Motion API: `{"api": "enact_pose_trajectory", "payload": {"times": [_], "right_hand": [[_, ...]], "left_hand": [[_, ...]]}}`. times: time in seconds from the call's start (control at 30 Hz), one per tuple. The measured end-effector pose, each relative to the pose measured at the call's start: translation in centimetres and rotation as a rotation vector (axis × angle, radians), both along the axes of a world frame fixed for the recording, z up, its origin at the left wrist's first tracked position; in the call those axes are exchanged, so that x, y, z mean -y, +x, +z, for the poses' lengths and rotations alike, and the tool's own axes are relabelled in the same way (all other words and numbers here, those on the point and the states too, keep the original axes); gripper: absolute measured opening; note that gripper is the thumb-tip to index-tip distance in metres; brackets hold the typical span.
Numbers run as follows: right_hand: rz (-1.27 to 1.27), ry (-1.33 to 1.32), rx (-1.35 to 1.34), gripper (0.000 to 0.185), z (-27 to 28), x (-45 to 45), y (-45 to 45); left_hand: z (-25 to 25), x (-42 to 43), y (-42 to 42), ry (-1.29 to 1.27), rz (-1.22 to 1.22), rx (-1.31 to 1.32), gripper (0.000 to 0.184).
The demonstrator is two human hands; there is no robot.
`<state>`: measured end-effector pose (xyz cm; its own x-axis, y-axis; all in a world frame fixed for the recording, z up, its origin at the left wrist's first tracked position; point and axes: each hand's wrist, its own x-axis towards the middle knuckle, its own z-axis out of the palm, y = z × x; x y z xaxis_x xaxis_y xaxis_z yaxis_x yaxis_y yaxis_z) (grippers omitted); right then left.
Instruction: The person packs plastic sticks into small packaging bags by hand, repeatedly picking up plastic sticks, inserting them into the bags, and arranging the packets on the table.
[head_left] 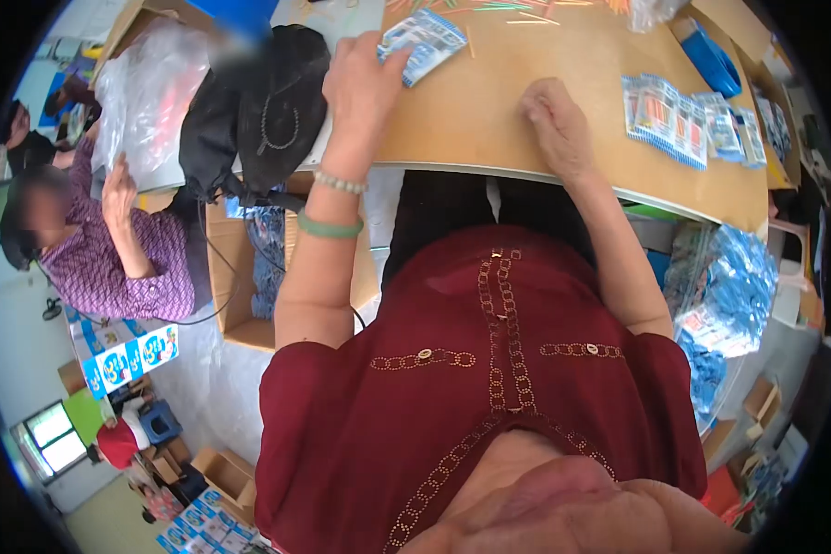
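Note:
My left hand (360, 81) grips a small blue-and-white plastic packet (425, 44) by its near left side, thumb on top, just above the table. A beaded bracelet and a green bangle circle that wrist. My right hand (558, 129) rests near the table's front edge, its fingers curled in; whatever they may hold is hidden. Right of it lies a row of overlapping blue-and-white packets (667, 120) with orange-red contents showing. Thin coloured sticks (499, 6) are scattered at the far edge, beyond both hands.
A black bag (282, 102) and a clear plastic bag (148, 92) sit left on the table (489, 129). At right stand a blue container (711, 57) and a bag of blue packets (739, 286). A cardboard box (249, 328) is below left; a person in purple (120, 249) sits there.

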<state>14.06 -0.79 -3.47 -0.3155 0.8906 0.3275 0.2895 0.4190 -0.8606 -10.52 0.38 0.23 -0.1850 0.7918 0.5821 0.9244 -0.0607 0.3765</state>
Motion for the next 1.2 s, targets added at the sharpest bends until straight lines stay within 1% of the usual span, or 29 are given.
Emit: {"api": "enact_pose_trajectory", "payload": {"times": [0.03, 0.07, 0.1, 0.17, 0.2, 0.23, 0.3, 0.33, 0.37, 0.43, 0.47, 0.5, 0.6, 0.63, 0.73, 0.77, 0.87, 0.9, 0.97, 1.0, 1.03, 1.1, 1.13, 1.2], "right_hand": [[-0.032, 0.039, 0.076, 0.002, 0.0, 0.0, 0.0], [-0.044, 0.035, 0.079, 0.002, -0.2, 0.0, 0.1], [-0.025, 0.035, 0.021, 0.001, -0.4, -0.2, 0.3], [0.01, 0.03, -0.098, 0.0, -1.0, -0.4, 0.6], [-0.003, 0.023, -0.1, 0.0, -1.1, -0.5, 0.8], [0.012, -0.025, -0.16, 0.001, -1.1, -0.6, 0.8], [0.051, -0.115, -0.285, 0.001, -0.8, -0.9, 0.8], [0.044, -0.115, -0.292, 0.001, -0.7, -0.8, 0.8], [0.034, -0.105, -0.235, 0.001, -0.7, -0.7, 0.7], [0.02, -0.08, -0.119, 0.002, -0.6, -0.6, 0.6], [0.018, -0.079, -0.125, 0.002, -0.6, -0.6, 0.5], [0.022, -0.089, -0.134, 0.002, -0.6, -0.6, 0.5], [0.02, -0.111, -0.159, 0.002, -0.7, -0.5, 0.6], [0.021, -0.118, -0.172, 0.002, -0.7, -0.4, 0.5], [0.027, -0.136, -0.197, 0.002, -0.8, -0.4, 0.4], [0.043, -0.129, -0.205, 0.003, -1.0, -0.4, 0.4], [0.072, -0.114, -0.215, 0.005, -1.1, -0.7, 0.6], [0.039, -0.047, -0.285, 0.004, -1.1, -0.8, 0.6], [-0.031, 0.083, -0.422, 0.004, -1.2, -0.9, 0.7], [-0.036, 0.075, -0.416, 0.004, -1.2, -1.0, 1.0], [-0.026, 0.064, -0.319, 0.003, -1.3, -1.1, 1.2], [-0.011, 0.049, -0.12, 0.003, -0.9, -1.4, 1.5], [-0.023, 0.046, -0.109, 0.003, -0.7, -1.2, 1.6], [-0.058, -0.016, -0.015, 0.004, -0.3, -0.9, 1.8]], "left_hand": [[0.0, -1.0, 0.3, -0.004, -0.001, -0.115, 0.031], [-0.1, -1.7, 0.6, -0.006, 0.0, -0.232, 0.033], [-0.1, -2.3, 0.7, -0.007, -0.01, -0.231, 0.033], [-0.2, -3.1, 0.6, -0.167, -0.043, -0.221, 0.034], [-0.3, -3.6, 0.6, -0.25, -0.061, -0.218, 0.035], [-0.6, -4.1, 0.4, -0.254, -0.074, -0.222, 0.035], [-1.4, -5.1, -0.8, -0.304, -0.091, -0.026, 0.034], [-1.6, -5.5, -1.4, -0.329, -0.096, 0.07, 0.034], [-1.9, -5.8, -2.0, -0.333, -0.101, 0.063, 0.034], [-1.9, -6.1, -3.0, -0.368, -0.163, 0.28, 0.032], [-1.9, -6.3, -3.4, -0.384, -0.194, 0.389, 0.031], [-1.6, -6.3, -3.5, -0.383, -0.196, 0.382, 0.031], [-0.8, -6.1, -3.5, -0.263, -0.069, 0.094, 0.024], [-0.5, -6.1, -3.5, -0.262, -0.074, 0.088, 0.024], [0.1, -5.4, -3.5, 0.035, -0.01, -0.463, 0.023], [0.2, -5.2, -3.6, 0.036, -0.008, -0.464, 0.023], [1.3, -4.5, -2.9, 0.241, -0.026, -0.379, 0.014], [1.6, -4.1, -2.6, 0.239, -0.029, -0.375, 0.014], [2.2, -2.8, -1.9, 0.039, -0.237, 0.267, 0.014], [2.2, -2.0, -1.4, -0.07, -0.332, 0.59, 0.014], [2.0, -1.1, -0.1, -0.08, -0.332, 0.599, 0.014], [1.5, 0.1, 3.4, -0.364, -0.503, 1.307, 0.013], [1.1, 0.4, 4.4, -0.373, -0.513, 1.317, 0.013], [0.0, 0.8, 6.1, -0.403, -0.601, 1.447, 0.013]]}}
